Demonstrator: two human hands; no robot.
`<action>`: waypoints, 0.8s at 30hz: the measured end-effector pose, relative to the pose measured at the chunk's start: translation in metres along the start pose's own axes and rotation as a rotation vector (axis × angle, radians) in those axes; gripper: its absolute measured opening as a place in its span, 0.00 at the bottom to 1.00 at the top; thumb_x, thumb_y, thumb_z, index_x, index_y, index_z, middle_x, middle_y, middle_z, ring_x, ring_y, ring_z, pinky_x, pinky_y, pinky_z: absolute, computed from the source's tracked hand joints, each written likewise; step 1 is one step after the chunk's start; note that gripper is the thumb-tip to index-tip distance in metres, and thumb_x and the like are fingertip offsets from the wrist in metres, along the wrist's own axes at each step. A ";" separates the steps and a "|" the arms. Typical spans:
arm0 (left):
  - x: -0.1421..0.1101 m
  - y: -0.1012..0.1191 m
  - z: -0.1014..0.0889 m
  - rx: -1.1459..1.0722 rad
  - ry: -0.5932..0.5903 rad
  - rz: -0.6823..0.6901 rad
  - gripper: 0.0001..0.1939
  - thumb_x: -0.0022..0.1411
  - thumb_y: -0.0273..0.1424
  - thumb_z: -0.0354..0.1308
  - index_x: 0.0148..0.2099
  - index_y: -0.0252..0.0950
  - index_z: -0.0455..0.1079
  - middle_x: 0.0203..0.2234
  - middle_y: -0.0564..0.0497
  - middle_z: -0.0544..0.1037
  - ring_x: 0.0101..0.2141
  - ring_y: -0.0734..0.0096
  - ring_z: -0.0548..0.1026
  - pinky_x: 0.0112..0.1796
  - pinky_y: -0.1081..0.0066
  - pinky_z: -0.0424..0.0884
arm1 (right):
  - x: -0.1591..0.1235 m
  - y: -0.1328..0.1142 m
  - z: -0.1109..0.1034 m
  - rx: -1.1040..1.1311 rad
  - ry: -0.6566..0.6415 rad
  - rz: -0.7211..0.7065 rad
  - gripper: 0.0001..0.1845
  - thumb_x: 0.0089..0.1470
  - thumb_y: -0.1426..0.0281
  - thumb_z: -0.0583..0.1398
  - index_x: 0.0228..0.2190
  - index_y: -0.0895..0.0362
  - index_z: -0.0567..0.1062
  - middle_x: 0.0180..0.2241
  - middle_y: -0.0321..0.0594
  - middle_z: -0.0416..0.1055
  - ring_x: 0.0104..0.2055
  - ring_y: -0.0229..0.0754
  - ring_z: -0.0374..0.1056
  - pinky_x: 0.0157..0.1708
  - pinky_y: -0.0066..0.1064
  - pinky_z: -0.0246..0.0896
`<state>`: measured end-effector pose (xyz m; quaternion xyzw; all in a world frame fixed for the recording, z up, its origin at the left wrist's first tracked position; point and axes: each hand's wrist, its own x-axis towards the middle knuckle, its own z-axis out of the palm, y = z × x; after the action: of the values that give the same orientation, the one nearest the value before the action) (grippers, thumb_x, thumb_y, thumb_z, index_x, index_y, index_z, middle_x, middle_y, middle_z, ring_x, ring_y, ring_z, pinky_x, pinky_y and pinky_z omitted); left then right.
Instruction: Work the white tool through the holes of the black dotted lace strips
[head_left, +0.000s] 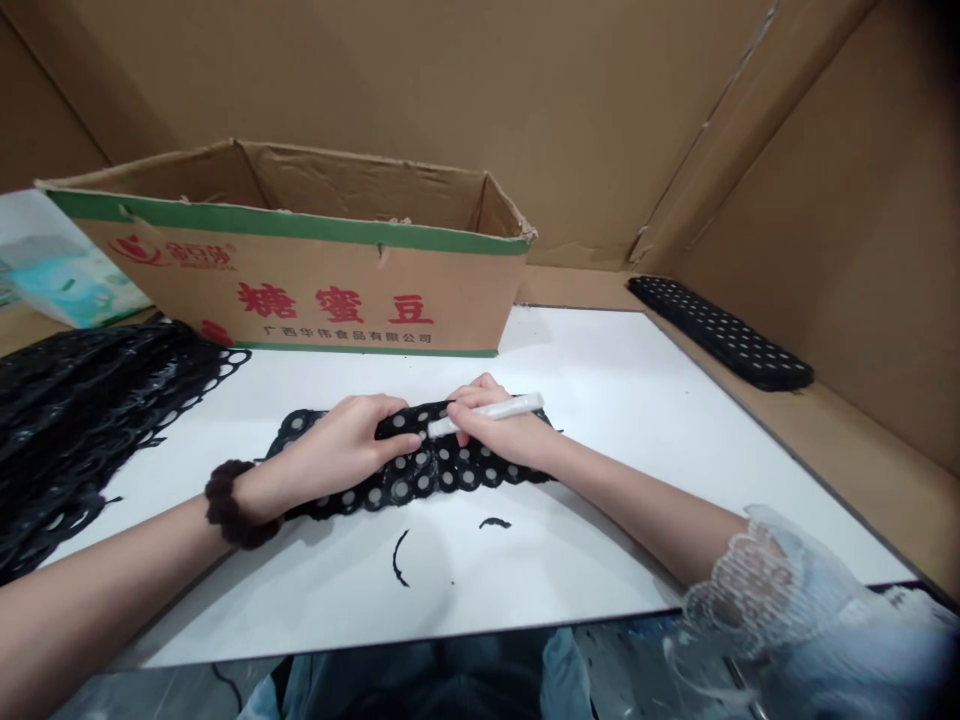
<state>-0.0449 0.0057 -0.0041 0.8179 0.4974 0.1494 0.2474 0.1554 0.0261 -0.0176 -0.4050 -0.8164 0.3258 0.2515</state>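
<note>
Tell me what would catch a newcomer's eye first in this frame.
At the centre, the left hand presses down a black perforated strip on the white board, while the right hand holds a white tool against it. Behind them stands an open cardboard box with red characters. A heap of black strips lies at the left edge, and a neat stack at far right.

The perforated strip (420, 470) is black, dotted with rows of round holes showing white. The tool (487, 411) is white, as is the tabletop (637, 440). The cardboard box (300, 270) is brown with a green band and red characters. The wrist scrunchie (229, 505) is dark maroon.
</note>
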 end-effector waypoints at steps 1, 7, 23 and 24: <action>0.001 -0.002 -0.002 -0.024 -0.012 -0.010 0.14 0.57 0.41 0.50 0.28 0.35 0.62 0.23 0.56 0.68 0.26 0.72 0.65 0.27 0.73 0.57 | 0.000 0.001 -0.003 0.070 -0.016 0.044 0.21 0.55 0.66 0.50 0.15 0.56 0.69 0.29 0.37 0.70 0.43 0.42 0.58 0.47 0.35 0.50; 0.004 -0.006 -0.008 -0.257 -0.113 -0.119 0.13 0.55 0.40 0.52 0.27 0.35 0.62 0.22 0.57 0.67 0.24 0.74 0.64 0.26 0.75 0.59 | 0.002 0.005 -0.013 0.241 -0.036 0.114 0.19 0.52 0.69 0.50 0.13 0.56 0.69 0.28 0.36 0.69 0.41 0.40 0.63 0.47 0.31 0.50; 0.003 -0.008 -0.008 -0.457 -0.139 -0.171 0.10 0.54 0.38 0.54 0.30 0.35 0.66 0.26 0.55 0.72 0.26 0.72 0.67 0.28 0.74 0.63 | 0.001 0.001 -0.011 0.280 -0.037 0.086 0.18 0.50 0.72 0.49 0.13 0.56 0.68 0.28 0.36 0.67 0.42 0.40 0.60 0.47 0.31 0.49; 0.003 -0.009 -0.008 -0.465 -0.140 -0.171 0.10 0.54 0.38 0.54 0.30 0.36 0.66 0.26 0.55 0.72 0.26 0.72 0.68 0.28 0.74 0.63 | 0.001 0.001 -0.010 0.279 -0.027 0.083 0.18 0.51 0.71 0.49 0.13 0.56 0.68 0.29 0.36 0.67 0.43 0.40 0.60 0.47 0.31 0.48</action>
<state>-0.0539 0.0134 -0.0020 0.7024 0.4987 0.1815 0.4743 0.1627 0.0307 -0.0116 -0.3953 -0.7491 0.4514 0.2807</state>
